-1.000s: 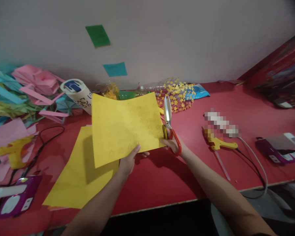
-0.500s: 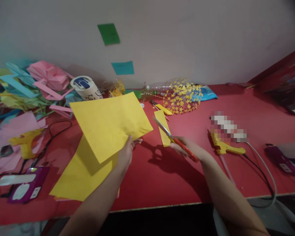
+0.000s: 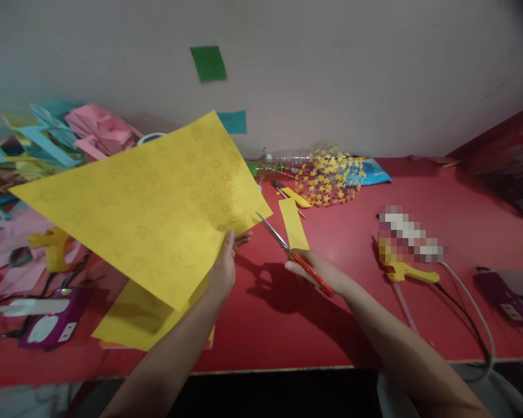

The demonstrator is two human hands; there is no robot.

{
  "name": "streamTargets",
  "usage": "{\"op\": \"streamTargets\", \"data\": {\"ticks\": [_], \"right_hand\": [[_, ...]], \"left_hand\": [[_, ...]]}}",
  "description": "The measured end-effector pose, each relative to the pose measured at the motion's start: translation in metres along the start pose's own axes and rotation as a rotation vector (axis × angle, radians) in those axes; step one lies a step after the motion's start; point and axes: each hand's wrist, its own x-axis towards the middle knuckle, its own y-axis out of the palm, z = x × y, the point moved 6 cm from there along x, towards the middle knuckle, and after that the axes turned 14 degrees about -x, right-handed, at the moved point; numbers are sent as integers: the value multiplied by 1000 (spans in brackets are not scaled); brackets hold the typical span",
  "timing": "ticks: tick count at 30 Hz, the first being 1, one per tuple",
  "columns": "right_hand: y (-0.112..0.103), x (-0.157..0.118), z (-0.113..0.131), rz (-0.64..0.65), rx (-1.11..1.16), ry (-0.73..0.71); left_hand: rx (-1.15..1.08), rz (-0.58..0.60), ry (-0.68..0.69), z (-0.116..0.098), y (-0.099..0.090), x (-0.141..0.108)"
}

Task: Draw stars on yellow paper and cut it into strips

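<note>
A large yellow paper sheet (image 3: 157,191), covered in faint pencil-like star outlines, is raised above the table. My left hand (image 3: 227,261) pinches its lower right edge, thumb on the face turned to me. My right hand (image 3: 311,270) grips red-handled scissors (image 3: 305,264); their blades look closed and the tip points at the sheet's right corner, very near it. Beneath the raised sheet lies more yellow paper (image 3: 135,325). Just beyond my right hand, a narrow yellow paper strip (image 3: 293,223) rests on the red table (image 3: 279,337).
Folded pink and blue paper pieces (image 3: 100,128) crowd the left. Yellow glue guns lie at left (image 3: 54,249) and right (image 3: 407,271), with cables. A yellow-starred clear dome (image 3: 329,174), a cutter (image 3: 298,198) and a blue packet (image 3: 372,172) sit near the wall. Purple boxes (image 3: 54,322) stand at both sides.
The yellow sheet has tilted up toward me and spread left, so its star marks show and it covers the white roll. My right hand has brought the scissors left, closer to the sheet's corner.
</note>
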Motion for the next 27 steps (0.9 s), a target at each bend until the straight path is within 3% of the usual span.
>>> {"op": "streamTargets", "data": {"ticks": [7,16,27], "right_hand": [[7,1,-5,-31,172,4],[13,1,-8,-15,130,20],[17,0,-13,-18,261,100]], "left_hand": [[40,41,16,3,14,-4],[103,21,-46,12,0,-11],[50,36,-47,11,1,-8]]}}
